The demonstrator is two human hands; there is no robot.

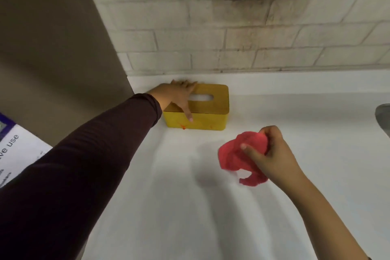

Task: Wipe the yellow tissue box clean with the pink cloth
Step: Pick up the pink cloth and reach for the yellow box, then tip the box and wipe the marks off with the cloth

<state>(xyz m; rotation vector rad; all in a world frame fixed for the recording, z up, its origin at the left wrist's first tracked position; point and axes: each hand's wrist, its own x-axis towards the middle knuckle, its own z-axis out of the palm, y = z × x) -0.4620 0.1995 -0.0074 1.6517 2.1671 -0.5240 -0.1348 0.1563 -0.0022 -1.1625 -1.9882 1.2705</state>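
The yellow tissue box stands on the white counter near the brick wall, its lid slot facing up. Orange-red marks show low on its front face. My left hand grips the box's left end, fingers over the back edge and thumb down the front face. My right hand is in front of the box and to its right, above the counter, shut on the crumpled pink cloth. The cloth hangs apart from the box.
The white counter runs from the brick wall toward me. A tall brown panel stands at the left. A white and purple printed sheet lies at the left edge. A grey rounded object shows at the right edge.
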